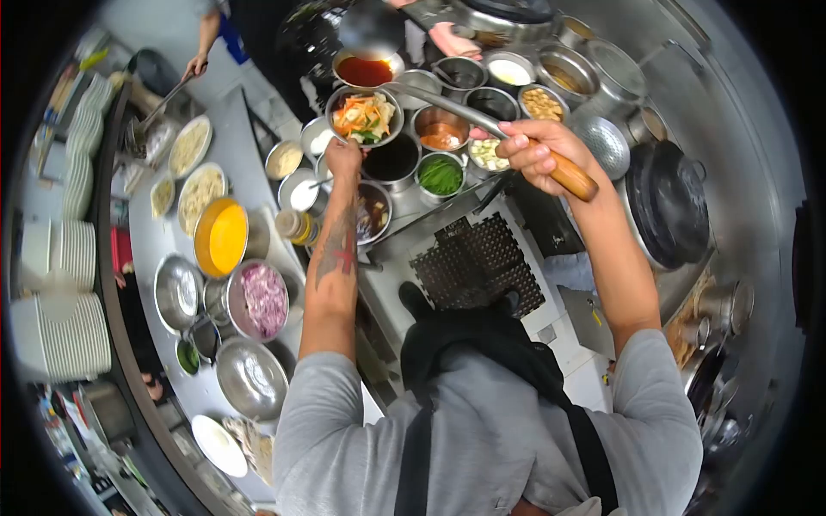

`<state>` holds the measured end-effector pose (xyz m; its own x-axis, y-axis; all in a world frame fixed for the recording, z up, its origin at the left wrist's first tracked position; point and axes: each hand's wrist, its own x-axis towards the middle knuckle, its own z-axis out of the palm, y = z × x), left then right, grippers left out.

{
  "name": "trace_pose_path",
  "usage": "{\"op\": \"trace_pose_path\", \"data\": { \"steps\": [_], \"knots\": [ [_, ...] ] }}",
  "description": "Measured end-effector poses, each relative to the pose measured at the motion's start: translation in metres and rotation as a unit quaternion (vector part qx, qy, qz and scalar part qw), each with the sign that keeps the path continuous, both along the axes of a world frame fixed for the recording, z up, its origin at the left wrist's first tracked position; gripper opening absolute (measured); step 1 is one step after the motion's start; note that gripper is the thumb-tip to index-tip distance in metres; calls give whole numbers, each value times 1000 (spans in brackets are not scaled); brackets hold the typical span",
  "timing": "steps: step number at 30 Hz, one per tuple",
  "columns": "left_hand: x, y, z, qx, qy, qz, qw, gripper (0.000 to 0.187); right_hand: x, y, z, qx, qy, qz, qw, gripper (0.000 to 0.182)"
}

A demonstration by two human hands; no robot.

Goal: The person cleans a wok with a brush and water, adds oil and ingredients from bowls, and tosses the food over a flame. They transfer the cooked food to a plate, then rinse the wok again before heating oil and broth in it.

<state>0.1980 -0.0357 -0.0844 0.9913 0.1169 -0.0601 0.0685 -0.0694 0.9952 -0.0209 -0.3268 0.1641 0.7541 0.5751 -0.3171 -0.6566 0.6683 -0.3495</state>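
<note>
My left hand (346, 158) is closed on the near rim of a metal bowl (397, 126) of cut vegetables, with orange, pale and green pieces. My right hand (544, 156) grips the wooden handle of a long ladle (452, 108). Its dark, rounded head is over the wok area, just beyond a bowl of red sauce (364, 70). Around the vegetable bowl stand a pot of dark liquid (392, 160), chopped green herbs (440, 175), an orange-brown sauce (440, 134) and a container of white powder or paste (303, 196).
On the left counter sit a yellow-filled bowl (226, 227), a bowl of sliced purple onion (264, 299) and noodle plates (190, 147). Another person's hand (197, 66) holds a long utensil there. A black-lidded pot (667, 204) stands right; stacked plates (64, 335) fill the far-left shelf.
</note>
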Motion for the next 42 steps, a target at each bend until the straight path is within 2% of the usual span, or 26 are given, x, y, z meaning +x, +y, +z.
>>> {"op": "trace_pose_path", "data": {
  "steps": [1,3,5,7,9,11,13,15,17,19,20,22,23,25,26,27,29,30,32,33,35,36,38,39,41,42],
  "knots": [
    [21,-16,-3,-8,-27,-14,1000,11,-17,-10,9,22,-8,-17,1000,36],
    [34,-58,22,-134,-57,-99,984,10,-59,-34,19,60,-14,-63,996,40],
    [33,-102,50,-166,-35,-175,970,14,-108,-66,26,71,-19,-113,991,43],
    [0,-152,87,-219,37,-223,949,20,-164,-107,29,42,-52,-169,983,42],
    [-15,-201,90,-236,95,-254,933,21,-223,-150,31,9,-69,-240,968,41],
    [-51,-254,99,-253,124,-295,913,17,-287,-192,30,-130,-61,-320,936,40],
    [-82,-300,97,-299,131,-382,865,15,-336,-225,33,-356,5,-376,856,34],
    [-113,-347,93,-299,152,-415,846,16,-375,-277,6,-443,54,-390,805,22],
    [-150,-386,97,-270,164,-444,839,11,-403,-331,-26,-599,112,-342,716,16],
    [-170,-421,89,-267,179,-472,821,8,-422,-370,-54,-681,170,-316,638,18],
    [-184,-440,91,-253,183,-483,818,8,-429,-386,-66,-678,175,-323,637,18],
    [-201,-472,90,-225,212,-490,815,8,-441,-412,-89,-759,250,-255,545,24],
    [-204,-489,84,-210,218,-499,812,9,-446,-422,-102,-756,254,-259,545,24],
    [-207,-520,78,-194,222,-520,802,11,-452,-437,-134,-848,214,-227,428,30],
    [-209,-532,80,-179,221,-535,796,11,-449,-435,-151,-920,178,-194,289,38],
    [-212,-547,82,-161,222,-548,790,11,-451,-441,-166,-918,182,-195,293,38],
    [-213,-581,86,-138,222,-555,789,12,-430,-408,-140,-912,210,-285,208,38],
    [-211,-600,85,-124,212,-573,782,12,-424,-393,-122,-910,216,-285,211,38],
    [-208,-636,87,-101,196,-610,761,13,-415,-366,-91,-633,194,-518,542,45],
    [-210,-652,89,-103,198,-618,754,13,-412,-350,-100,-634,200,-522,534,45],
    [-217,-692,92,-47,149,-621,768,10,-406,-333,-136,-444,190,-632,606,46],
    [-216,-726,82,50,39,-649,758,11,-393,-331,-150,-596,201,-584,513,40],
    [-233,-777,69,208,-200,-639,713,18,-361,-318,-115,-532,257,-565,577,22],
    [-259,-795,77,255,-331,-602,680,24,-353,-321,-116,-529,263,-570,571,22],
    [-300,-812,86,317,-417,-563,639,26,-342,-339,-121,-417,235,-613,629,17],
    [-307,-822,80,315,-419,-568,635,26,-334,-343,-131,-457,246,-598,611,22]
  ]
}}
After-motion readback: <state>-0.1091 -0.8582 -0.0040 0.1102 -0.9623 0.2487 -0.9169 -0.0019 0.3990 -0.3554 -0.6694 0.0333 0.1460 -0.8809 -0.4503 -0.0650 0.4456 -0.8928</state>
